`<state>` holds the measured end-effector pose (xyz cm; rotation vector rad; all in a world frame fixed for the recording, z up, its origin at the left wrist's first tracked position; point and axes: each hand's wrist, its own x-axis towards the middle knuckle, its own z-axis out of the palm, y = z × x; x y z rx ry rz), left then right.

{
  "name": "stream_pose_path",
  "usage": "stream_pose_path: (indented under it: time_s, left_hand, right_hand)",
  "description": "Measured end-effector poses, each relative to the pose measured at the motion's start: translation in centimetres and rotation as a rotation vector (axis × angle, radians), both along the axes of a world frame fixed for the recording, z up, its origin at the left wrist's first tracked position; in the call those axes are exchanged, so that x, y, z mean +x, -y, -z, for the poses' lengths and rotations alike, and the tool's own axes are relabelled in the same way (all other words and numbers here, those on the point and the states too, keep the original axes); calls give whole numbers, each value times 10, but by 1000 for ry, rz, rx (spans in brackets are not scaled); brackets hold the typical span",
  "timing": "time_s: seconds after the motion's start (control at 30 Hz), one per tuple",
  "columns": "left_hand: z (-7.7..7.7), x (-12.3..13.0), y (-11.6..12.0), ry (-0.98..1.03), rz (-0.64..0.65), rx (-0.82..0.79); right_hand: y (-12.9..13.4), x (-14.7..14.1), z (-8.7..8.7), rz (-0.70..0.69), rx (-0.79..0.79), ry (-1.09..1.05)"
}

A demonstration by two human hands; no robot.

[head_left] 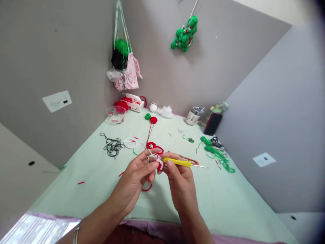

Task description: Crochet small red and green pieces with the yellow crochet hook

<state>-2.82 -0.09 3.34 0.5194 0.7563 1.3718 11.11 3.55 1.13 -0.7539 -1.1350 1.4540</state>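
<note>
A small red and white crochet piece [160,164] is pinched between the thumb and fingers of my left hand [139,173]. White yarn runs over the raised index finger of that hand. My right hand [180,179] is closed on a yellow-handled crochet hook [177,162], whose metal back end points right. The hook's front tip meets the piece, though fingers and yarn partly hide it. Loops of red yarn [153,146] lie on the table just beyond my hands, and a red strand curves below the piece.
Black yarn [113,145] and a white ring-shaped coil [130,143] lie left. Green yarn pieces [220,157] and a dark phone [213,124] are right. A tissue box [134,103], clear tub [115,116] and can [193,116] stand at the back of the table [96,189].
</note>
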Motion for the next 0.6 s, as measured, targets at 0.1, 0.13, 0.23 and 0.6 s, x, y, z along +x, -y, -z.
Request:
stream_pose_path:
  time_s: [0.1,0.13,0.23,0.6]
  left_hand:
    - [-1,0,1,-4,-25,11]
    - [0,0,2,-3,-30,13]
    - [2,-2,3,-6,-40,18]
    - [12,4,-6,-24,-39,-13]
  right_hand:
    - [0,-1,2,-3,3,7]
    - [0,-2,3,3,6,13]
    - [1,-5,3,27,14,29]
    - [-3,-4,3,25,-56,3]
